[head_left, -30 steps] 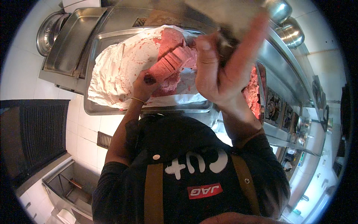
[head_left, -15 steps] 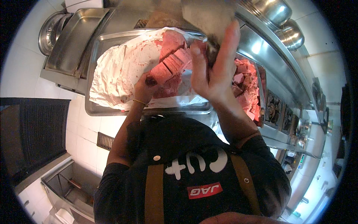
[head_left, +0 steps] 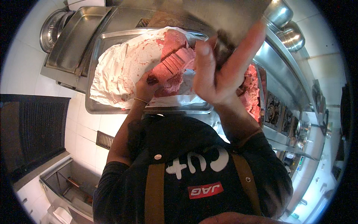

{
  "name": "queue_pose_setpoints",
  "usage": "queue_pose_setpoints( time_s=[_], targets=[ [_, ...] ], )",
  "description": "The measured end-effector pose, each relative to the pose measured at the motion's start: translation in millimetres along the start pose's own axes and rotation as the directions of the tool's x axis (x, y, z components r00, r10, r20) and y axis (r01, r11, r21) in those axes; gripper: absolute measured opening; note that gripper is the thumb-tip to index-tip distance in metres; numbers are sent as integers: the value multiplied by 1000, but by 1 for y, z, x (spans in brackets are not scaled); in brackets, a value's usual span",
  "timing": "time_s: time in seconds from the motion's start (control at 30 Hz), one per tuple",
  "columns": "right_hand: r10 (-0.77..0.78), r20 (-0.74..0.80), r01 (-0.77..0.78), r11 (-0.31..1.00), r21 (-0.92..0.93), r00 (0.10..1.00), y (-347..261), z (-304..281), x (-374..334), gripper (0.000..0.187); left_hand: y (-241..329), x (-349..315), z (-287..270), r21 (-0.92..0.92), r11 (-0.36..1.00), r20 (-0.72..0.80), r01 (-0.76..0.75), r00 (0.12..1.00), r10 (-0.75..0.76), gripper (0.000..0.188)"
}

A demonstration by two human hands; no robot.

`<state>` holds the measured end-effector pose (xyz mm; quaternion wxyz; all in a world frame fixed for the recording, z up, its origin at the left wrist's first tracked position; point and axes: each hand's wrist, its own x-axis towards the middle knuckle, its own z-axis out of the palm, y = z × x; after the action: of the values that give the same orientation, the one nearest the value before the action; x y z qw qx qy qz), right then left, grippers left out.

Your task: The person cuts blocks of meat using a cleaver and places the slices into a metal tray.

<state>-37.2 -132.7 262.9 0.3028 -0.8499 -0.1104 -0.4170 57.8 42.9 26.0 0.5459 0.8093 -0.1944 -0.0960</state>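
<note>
My left hand [head_left: 146, 89] is closed on the near end of a block of raw red meat [head_left: 172, 63], which is cut across into several slices. Under the meat lies crumpled, blood-stained white paper [head_left: 117, 61], spread over a metal tray [head_left: 175, 111]. Raised above the tray's right side, my right hand [head_left: 223, 80] grips the dark handle of a cleaver [head_left: 238, 16]. Its broad blade points away from me and is blurred. The blade is apart from the meat. My right hand and wrist hide part of the meat pieces on the right.
Cut meat pieces [head_left: 253, 91] fill a container at the right. An oblong metal pan [head_left: 80, 37] sits at the far left beside a round metal lid or bowl [head_left: 52, 31]. Metal bowls [head_left: 291, 35] stand at the far right, with stove burners [head_left: 278, 112] nearer.
My right hand has lifted the cleaver up and to the right, away from the meat. The left hand stays on the block, and the gaps between the slices look narrower.
</note>
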Motion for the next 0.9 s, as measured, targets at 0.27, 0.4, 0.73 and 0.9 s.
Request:
queue_pose_setpoints(
  time_s=[0.27,0.4,0.73,0.9],
  targets=[
    [470,531,-420,880,-220,706,59,45,-116,59,-15,-5,4,-11,991,107,131,986,-129,56],
    [264,187,-244,962,-125,946,20,11,-28,60,-2,1,6,-39,999,31,4,1000,-2,57],
    [521,532,-491,845,-213,667,85,52,-149,62,10,-7,9,-54,993,62,108,993,-105,50],
    [218,191,-184,966,-180,957,-3,4,-11,61,24,-14,10,-105,992,12,63,998,-62,45]
  ],
)
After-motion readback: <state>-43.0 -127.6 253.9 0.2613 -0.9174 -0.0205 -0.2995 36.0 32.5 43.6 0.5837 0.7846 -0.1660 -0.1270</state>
